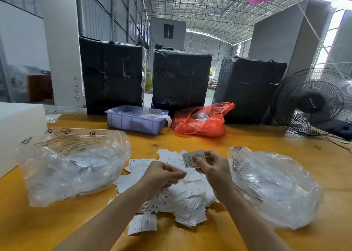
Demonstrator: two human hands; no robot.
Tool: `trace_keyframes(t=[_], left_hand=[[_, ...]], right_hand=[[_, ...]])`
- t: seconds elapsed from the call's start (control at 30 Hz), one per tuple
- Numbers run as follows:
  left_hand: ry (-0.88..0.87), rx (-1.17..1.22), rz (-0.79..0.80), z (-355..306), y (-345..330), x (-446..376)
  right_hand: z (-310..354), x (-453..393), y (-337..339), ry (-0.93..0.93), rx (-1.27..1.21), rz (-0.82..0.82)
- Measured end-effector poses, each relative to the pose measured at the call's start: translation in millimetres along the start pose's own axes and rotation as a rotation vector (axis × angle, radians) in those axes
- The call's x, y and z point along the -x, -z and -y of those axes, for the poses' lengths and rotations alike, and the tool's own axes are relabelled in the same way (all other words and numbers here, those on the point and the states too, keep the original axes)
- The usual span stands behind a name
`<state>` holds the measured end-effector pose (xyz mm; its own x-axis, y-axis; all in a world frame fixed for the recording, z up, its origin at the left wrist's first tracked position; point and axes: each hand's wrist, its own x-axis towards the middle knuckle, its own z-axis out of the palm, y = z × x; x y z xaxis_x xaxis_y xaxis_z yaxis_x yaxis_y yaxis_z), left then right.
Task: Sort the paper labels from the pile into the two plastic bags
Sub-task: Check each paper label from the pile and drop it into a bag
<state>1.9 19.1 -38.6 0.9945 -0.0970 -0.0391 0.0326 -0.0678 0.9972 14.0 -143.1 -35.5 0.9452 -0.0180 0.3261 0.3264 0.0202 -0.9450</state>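
A pile of white paper labels [188,199] lies on the yellow table [247,136] in front of me, with size letters printed on some. My right hand [213,167] pinches one label marked XS [192,158] and holds it up above the pile. My left hand [163,174] hovers over the pile with its fingers curled; whether it pinches a label I cannot tell. A clear plastic bag [74,163] with labels inside sits to the left. A second clear bag [272,186] sits to the right.
A blue plastic tray [133,123] and a red plastic bag [202,121] stand behind the pile. Three black-wrapped bales [181,77] line the table's far edge. A black fan [312,102] is at the far right, a white box [21,129] at the left.
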Motion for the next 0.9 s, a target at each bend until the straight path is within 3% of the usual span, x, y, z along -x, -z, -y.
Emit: trace_keyframes(t=[0.9], left_hand=[[-0.003,-0.084,0.018,1.1,2.9,-4.1]], right_hand=[[-2.3,1.5,0.9,0.033,0.095,0.02]])
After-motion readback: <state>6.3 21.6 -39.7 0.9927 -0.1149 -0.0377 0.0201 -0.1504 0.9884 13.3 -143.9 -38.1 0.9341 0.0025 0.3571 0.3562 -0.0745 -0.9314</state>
